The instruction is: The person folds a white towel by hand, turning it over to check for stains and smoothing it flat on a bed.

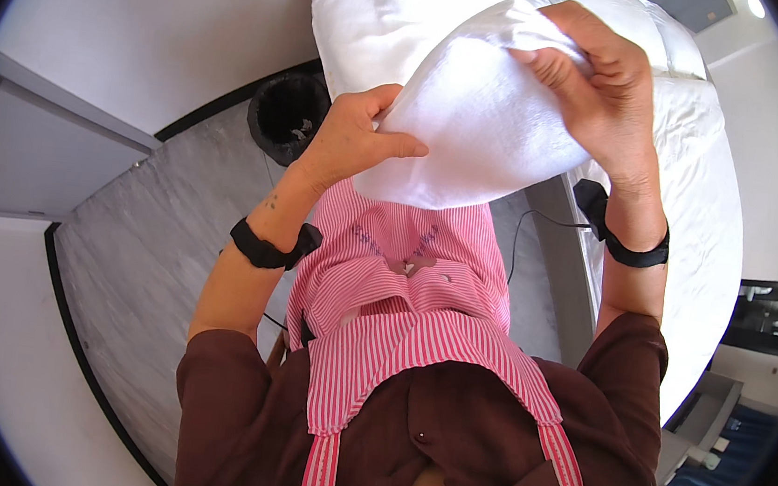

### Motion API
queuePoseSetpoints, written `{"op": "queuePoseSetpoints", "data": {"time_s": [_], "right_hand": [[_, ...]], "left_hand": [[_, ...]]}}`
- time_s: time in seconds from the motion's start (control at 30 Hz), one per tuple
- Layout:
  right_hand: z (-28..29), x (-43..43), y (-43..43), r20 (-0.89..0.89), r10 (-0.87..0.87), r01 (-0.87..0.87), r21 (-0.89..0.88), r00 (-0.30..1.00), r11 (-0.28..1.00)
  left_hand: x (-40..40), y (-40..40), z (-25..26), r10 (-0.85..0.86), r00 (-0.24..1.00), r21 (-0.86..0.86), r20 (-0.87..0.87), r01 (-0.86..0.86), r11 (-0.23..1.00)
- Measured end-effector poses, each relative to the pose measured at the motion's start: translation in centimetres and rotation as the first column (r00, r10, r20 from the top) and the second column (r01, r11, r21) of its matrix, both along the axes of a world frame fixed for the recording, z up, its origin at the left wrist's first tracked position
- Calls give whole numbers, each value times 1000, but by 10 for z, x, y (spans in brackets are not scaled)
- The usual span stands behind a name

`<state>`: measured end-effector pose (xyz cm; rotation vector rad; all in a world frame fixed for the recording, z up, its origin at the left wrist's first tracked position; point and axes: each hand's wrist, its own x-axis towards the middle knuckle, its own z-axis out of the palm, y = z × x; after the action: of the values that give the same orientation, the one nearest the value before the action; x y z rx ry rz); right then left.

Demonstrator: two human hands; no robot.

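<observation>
A white cloth, towel-like in texture (485, 119), is held up between my two hands in front of the bed. My left hand (361, 131) grips its left edge, with the thumb lying on the near face and the other fingers mostly hidden behind. Higher up and to the right, my right hand (600, 88) pinches the upper right edge between thumb and fingers. The cloth hangs in a curve above my pink striped apron (404, 230). Behind it lies white bedding (375, 24) on the bed.
A bin with a black liner (287, 117) stands on the grey floor by the wall, left of the bed. The bed (698, 167) stretches along the right side. A thin black cable (517, 234) hangs near the bed's side. A grey door (39, 153) is at the far left.
</observation>
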<state>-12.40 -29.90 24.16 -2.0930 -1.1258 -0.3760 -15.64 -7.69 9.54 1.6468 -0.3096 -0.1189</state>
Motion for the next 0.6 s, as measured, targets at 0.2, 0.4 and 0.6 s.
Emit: {"op": "queuePoseSetpoints", "data": {"time_s": [0.2,0.4,0.6], "right_hand": [[0,12,-20,68,-136,130,94,988,987],[-8,8,-33,-207,-349,395,264,914,880],[-106,-4,-64,-814,-249,710,258,525,655]], "left_hand": [[-8,13,-44,59,992,-45,-108,-64,997],[-23,65,-28,173,974,-171,-147,-197,965],[-8,106,6,14,976,31,-216,-8,999]]}}
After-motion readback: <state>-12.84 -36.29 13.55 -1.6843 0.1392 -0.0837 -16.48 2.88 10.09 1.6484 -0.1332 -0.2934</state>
